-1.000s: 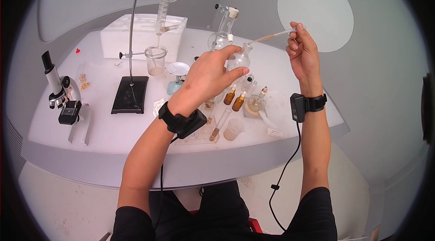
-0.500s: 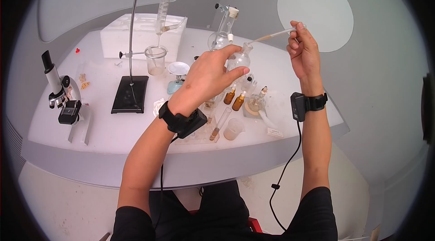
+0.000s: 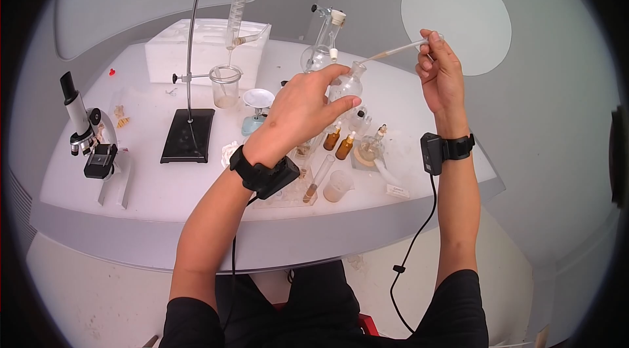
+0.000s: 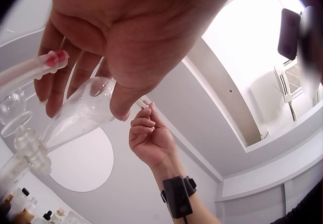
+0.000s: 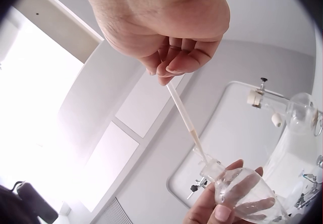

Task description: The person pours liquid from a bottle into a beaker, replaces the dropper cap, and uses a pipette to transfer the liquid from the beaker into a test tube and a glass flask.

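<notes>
My left hand (image 3: 291, 109) grips a clear, pear-shaped separatory funnel (image 3: 341, 89), thumb on one side and fingers round the other. In the left wrist view the funnel (image 4: 81, 110) narrows toward clear glass fittings (image 4: 31, 148). Up at the right, my right hand (image 3: 440, 79) pinches the upper end of a slim dropper pipette (image 3: 395, 51) between thumb and fingers. Tan liquid fills the pipette's lower part. In the right wrist view the slanting pipette (image 5: 181, 108) reaches with its tip into the funnel's open neck (image 5: 211, 167).
Behind the funnel stands a clamped, stoppered flask (image 3: 317, 56). Brown dropper bottles (image 3: 345, 146), a beaker (image 3: 337, 187) and a test tube (image 3: 319, 179) crowd the table below the hands. Leftward are a balance (image 3: 257, 102), a ring stand (image 3: 190, 135), a foam box (image 3: 167, 60) and a microscope (image 3: 92, 138).
</notes>
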Available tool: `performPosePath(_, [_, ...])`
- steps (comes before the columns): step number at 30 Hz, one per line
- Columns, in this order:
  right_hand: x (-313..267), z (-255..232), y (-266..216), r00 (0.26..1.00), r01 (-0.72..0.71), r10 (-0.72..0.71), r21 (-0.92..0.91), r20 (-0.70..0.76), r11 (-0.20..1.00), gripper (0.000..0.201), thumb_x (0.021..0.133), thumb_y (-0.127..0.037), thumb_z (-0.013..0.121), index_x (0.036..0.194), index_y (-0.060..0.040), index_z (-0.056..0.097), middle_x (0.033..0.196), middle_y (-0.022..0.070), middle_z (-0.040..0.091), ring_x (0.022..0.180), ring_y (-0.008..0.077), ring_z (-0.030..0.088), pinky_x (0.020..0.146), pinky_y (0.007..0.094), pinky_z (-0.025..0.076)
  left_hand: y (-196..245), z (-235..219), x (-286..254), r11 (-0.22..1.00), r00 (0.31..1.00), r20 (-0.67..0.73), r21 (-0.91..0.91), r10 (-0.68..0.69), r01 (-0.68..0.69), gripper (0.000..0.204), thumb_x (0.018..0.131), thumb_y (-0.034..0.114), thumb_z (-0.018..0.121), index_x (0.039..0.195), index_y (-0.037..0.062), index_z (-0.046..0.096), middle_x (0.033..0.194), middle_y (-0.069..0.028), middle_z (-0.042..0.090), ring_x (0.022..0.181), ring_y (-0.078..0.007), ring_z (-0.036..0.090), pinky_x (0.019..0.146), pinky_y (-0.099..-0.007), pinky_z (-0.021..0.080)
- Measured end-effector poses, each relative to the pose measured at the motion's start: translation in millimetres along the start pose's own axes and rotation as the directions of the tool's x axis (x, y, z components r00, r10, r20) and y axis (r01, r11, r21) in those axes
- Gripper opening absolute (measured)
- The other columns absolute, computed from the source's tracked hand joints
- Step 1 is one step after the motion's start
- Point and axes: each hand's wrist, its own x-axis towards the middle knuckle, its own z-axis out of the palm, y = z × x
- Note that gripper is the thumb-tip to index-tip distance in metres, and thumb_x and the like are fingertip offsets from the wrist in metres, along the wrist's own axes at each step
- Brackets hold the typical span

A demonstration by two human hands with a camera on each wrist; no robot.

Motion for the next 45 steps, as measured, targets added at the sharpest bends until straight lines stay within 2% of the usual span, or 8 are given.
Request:
performPosePath(8, [1, 1, -1, 1.000, 0.006, -0.006, -0.013, 0.002, 1.000, 0.030, 0.102, -0.028, 0.062, 0.114, -0.0005, 0.066, 0.079, -0.0009, 0.062, 0.061, 0.0037, 0.051, 0.054, 0.0178, 0.040, 3, -2, 0, 1.000, 1.000, 0.006, 0.017, -0.007, 0.006, 0.056, 0.086, 0.042, 0.075, 0.124, 0.0017, 0.065, 0.072, -0.0165, 0.069, 0.066, -0.0288, 0.069, 0.064, -0.0392, 0.053])
performPosePath(10, [2, 1, -2, 1.000, 0.012, -0.012, -0.024, 0.005, 1.000, 0.030, 0.101, -0.027, 0.062, 0.114, -0.0002, 0.066, 0.079, -0.0008, 0.062, 0.061, 0.0036, 0.051, 0.054, 0.0179, 0.040, 9, -7, 2, 0.996, 0.991, 0.105, 0.056, -0.082, 0.077, 0.061, 0.089, 0.041, 0.074, 0.131, 0.0000, 0.061, 0.105, -0.0202, 0.072, 0.077, -0.0250, 0.072, 0.071, -0.0363, 0.056])
performPosePath(13, [1, 2, -2, 1.000, 0.020, -0.020, -0.025, 0.005, 0.999, 0.030, 0.101, -0.027, 0.062, 0.113, 0.0000, 0.066, 0.078, -0.0008, 0.062, 0.061, 0.0035, 0.051, 0.053, 0.0179, 0.040, 7, -6, 0, 0.997, 0.995, 0.085, 0.045, -0.060, 0.056, 0.061, 0.089, 0.041, 0.074, 0.132, 0.0002, 0.061, 0.108, -0.0205, 0.072, 0.077, -0.0249, 0.072, 0.071, -0.0366, 0.057])
performPosePath(17, [3, 3, -3, 1.000, 0.027, -0.027, -0.037, 0.004, 0.999, 0.030, 0.101, -0.028, 0.062, 0.112, 0.0000, 0.066, 0.078, -0.0009, 0.062, 0.060, 0.0033, 0.051, 0.053, 0.0179, 0.040, 4, -3, 1, 0.998, 0.996, 0.077, 0.038, -0.055, 0.052, 0.061, 0.089, 0.041, 0.074, 0.132, 0.0006, 0.061, 0.108, -0.0203, 0.072, 0.077, -0.0248, 0.071, 0.071, -0.0365, 0.056])
performPosePath(19, [4, 3, -4, 0.999, 0.037, -0.037, -0.051, 0.009, 0.998, 0.030, 0.101, -0.028, 0.063, 0.112, -0.0002, 0.066, 0.078, -0.0010, 0.062, 0.060, 0.0031, 0.051, 0.053, 0.0177, 0.040, 0, 0, 0, 1.000, 1.000, 0.008, 0.002, -0.006, 0.005, 0.056, 0.086, 0.041, 0.075, 0.125, 0.0018, 0.065, 0.076, -0.0173, 0.070, 0.068, -0.0279, 0.069, 0.065, -0.0389, 0.053])
performPosePath(32, [3, 3, -3, 0.999, 0.046, -0.046, -0.066, 0.002, 0.997, 0.029, 0.100, -0.028, 0.064, 0.108, -0.0006, 0.067, 0.077, -0.0005, 0.063, 0.061, 0.0033, 0.051, 0.053, 0.0182, 0.040, 1, 0, 1, 1.000, 1.000, -0.013, -0.012, 0.012, -0.012, 0.055, 0.086, 0.040, 0.075, 0.124, 0.0015, 0.065, 0.079, -0.0184, 0.071, 0.068, -0.0289, 0.069, 0.066, -0.0393, 0.053])
performPosePath(35, [-3, 4, -1, 0.998, 0.049, -0.052, -0.062, -0.043, 0.997, 0.032, 0.102, -0.030, 0.061, 0.111, -0.0002, 0.066, 0.077, -0.0004, 0.061, 0.060, 0.0040, 0.049, 0.053, 0.0199, 0.038, 6, -4, 1, 0.998, 0.997, 0.066, 0.034, -0.047, 0.045, 0.059, 0.089, 0.040, 0.073, 0.131, 0.0001, 0.060, 0.110, -0.0205, 0.071, 0.081, -0.0277, 0.072, 0.075, -0.0371, 0.056])
performPosePath(45, [-83, -71, 105, 0.991, -0.126, 0.131, 0.114, -0.033, 0.985, 0.031, 0.103, -0.029, 0.058, 0.107, 0.0014, 0.063, 0.072, 0.0003, 0.059, 0.053, 0.0061, 0.044, 0.050, 0.0212, 0.034, -2, 12, 10, 0.996, 0.996, 0.054, 0.044, -0.075, 0.073, 0.059, 0.089, 0.041, 0.073, 0.131, 0.0018, 0.060, 0.106, -0.0179, 0.071, 0.078, -0.0197, 0.070, 0.070, -0.0332, 0.054])
